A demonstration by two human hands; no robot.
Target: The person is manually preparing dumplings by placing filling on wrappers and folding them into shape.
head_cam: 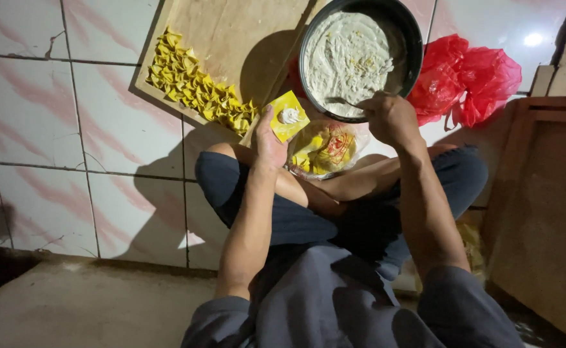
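Seen from the head camera: sitting cross-legged on a tiled floor (70, 116). Left hand (268, 143) cradling a yellow square wrapper (287, 116) flat on opened fingers, carrying a dab of pale filling (289, 115) at its centre. Right hand (391, 117) closing fingers around a thin utensil (342, 100), its tip dipping into the pale filling paste inside a dark round bowl (412, 32). Lying just below the wrapper, a clear bag of stacked yellow wrappers (325, 149) resting against the knees. Lining the edge of a wooden board (231, 38), rows of folded yellow dumplings (196, 87). Sitting just beside the bowl, a crumpled red plastic bag (473, 77).
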